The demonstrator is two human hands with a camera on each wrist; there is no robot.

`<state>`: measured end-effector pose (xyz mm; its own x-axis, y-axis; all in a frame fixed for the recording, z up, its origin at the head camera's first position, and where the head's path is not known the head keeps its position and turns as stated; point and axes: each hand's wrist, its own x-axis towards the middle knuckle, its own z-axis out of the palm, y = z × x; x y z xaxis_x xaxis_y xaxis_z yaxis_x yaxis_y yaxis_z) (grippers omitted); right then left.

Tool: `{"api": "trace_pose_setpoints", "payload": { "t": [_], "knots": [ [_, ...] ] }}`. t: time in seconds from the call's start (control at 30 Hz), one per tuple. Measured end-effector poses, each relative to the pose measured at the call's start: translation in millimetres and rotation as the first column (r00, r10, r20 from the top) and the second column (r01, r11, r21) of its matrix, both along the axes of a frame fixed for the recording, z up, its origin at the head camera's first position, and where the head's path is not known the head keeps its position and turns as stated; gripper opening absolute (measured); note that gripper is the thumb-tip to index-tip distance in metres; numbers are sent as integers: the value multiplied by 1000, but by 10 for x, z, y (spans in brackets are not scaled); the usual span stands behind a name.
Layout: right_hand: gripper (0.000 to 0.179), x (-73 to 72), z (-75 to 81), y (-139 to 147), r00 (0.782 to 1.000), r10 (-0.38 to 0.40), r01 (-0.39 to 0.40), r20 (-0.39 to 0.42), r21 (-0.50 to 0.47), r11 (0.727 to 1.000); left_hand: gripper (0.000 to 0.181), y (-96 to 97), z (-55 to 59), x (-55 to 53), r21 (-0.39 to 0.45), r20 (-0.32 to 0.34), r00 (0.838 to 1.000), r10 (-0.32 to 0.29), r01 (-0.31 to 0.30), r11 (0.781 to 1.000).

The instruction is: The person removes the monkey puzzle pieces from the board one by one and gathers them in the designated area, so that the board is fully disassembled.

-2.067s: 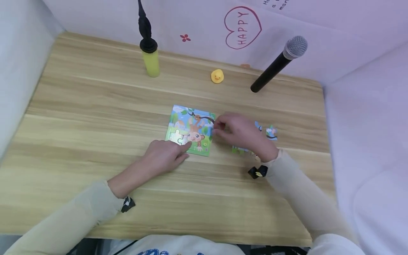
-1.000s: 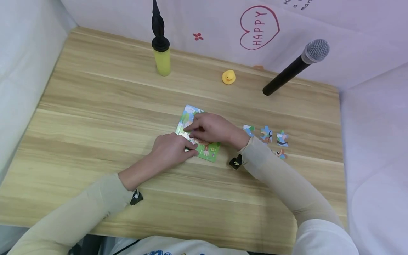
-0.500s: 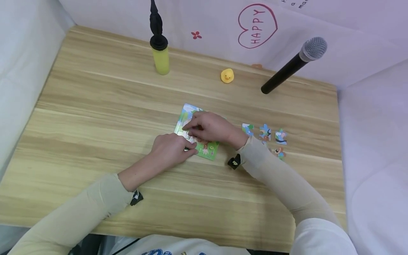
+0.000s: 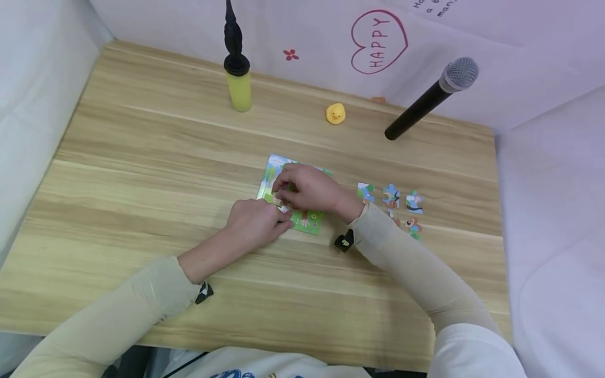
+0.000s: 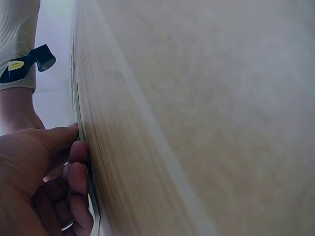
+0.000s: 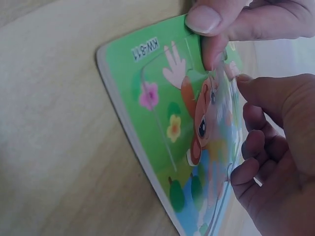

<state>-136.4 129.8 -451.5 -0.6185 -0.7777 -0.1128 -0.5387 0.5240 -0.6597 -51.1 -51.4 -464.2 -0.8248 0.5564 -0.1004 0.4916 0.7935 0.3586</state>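
The puzzle (image 4: 308,220) is lying well inside the edges of the bench (image 4: 151,157), which is stretching wide leftward. The left hand (image 4: 252,221) is touching the puzzle's near edge; the right hand (image 4: 311,189) is resting over it, fingers bent. Whether either is grasping anything, I cannot tell.

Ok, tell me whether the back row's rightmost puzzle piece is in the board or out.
Out: in the head view, that piece lies on the table, apart from the board.
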Motion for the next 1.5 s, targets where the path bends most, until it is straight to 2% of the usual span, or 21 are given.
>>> {"api": "trace_pose_setpoints", "payload": {
  "t": [0.27, 0.43, 0.5, 0.6, 0.7, 0.87, 0.93, 0.97, 1.13, 1.5],
  "knots": [
    [4, 49, 68, 90, 992, -104, 105, 77, -4, 994, 23, 3, 1, 10, 8, -17, 1000, -3, 3, 1000],
    [6, 70, 171, 305, 979, -185, 188, 88, -24, 982, 24, 13, 11, 17, 12, 7, 1000, 3, -3, 1000],
    [8, 66, 237, 444, 977, -195, 197, 82, -16, 980, 24, 15, 14, 14, 21, 17, 1000, 1, -1, 1000],
    [8, 60, 363, 723, 986, -155, 152, 64, 46, 987, 23, 24, 2, 6, 40, 35, 999, -6, 5, 999],
    [10, 85, 520, 1003, 994, -77, 63, 77, 162, 985, 22, 25, -11, -3, 56, 52, 999, -9, 7, 998],
    [18, 250, 678, 1285, 974, -28, -53, 223, 348, 936, 24, 12, -5, -10, 42, 86, 996, 2, -5, 999],
    [19, 339, 677, 1339, 966, -27, -75, 257, 379, 922, 24, 14, 4, -14, 40, 92, 996, 4, -7, 999],
    [19, 382, 666, 1361, 969, -17, -82, 247, 385, 919, 23, 18, 8, -16, 44, 93, 996, 2, -6, 999],
    [20, 544, 575, 1393, 972, -29, -64, 234, 379, 923, 23, 9, 18, -14, 47, 90, 996, 3, -7, 999],
    [17, 668, 406, 1425, 983, -73, 7, 168, 361, 933, 23, 20, -21, -31, 53, 86, 996, -11, 6, 999]
  ]
}}
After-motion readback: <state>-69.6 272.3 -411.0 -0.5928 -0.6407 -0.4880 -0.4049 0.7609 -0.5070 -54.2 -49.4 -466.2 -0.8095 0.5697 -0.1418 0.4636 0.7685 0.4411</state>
